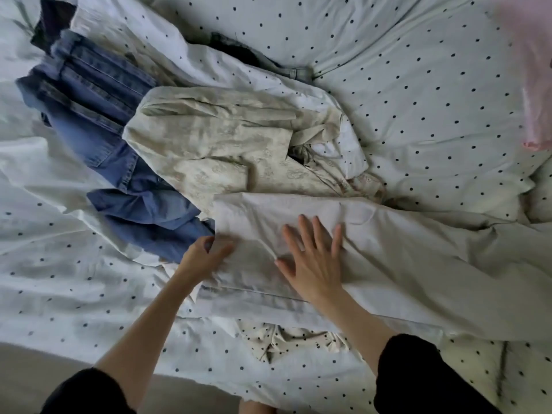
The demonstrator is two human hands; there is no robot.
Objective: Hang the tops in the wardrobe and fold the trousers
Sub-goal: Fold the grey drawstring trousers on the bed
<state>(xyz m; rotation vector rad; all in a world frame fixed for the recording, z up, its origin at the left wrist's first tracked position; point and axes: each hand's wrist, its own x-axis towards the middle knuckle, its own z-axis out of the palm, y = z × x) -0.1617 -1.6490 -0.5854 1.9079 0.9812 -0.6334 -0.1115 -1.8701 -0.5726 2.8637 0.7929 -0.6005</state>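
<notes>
Bed: a white duvet cover with small dark dots [418, 94] covers it, much wrinkled; its near edge runs along the bottom of the view.
White trousers: a plain off-white garment [373, 258] lies flat near the near edge of the bed, stretching toward the right edge — it looks like trousers, but I cannot tell for sure.
Left hand: the left hand [206, 255] is at the left end of the white garment, its fingers curled and pinching the cloth edge.
Right hand: the right hand [313, 261] lies flat on the white garment, fingers straight and spread apart, pressing the cloth down.
Cream top: a cream patterned garment [227, 144], crumpled, lies in the middle of the bed, just beyond the white one and touching it.
Jeans: blue denim jeans [98, 115] lie toward the left edge, partly under the cream garment.
Dark garment: a dark piece [53, 22] at the far left corner, partly hidden.
Pink cloth: a blurred pink piece [534, 85] at the right edge.
Sleeves: black — pushed up on both arms.
</notes>
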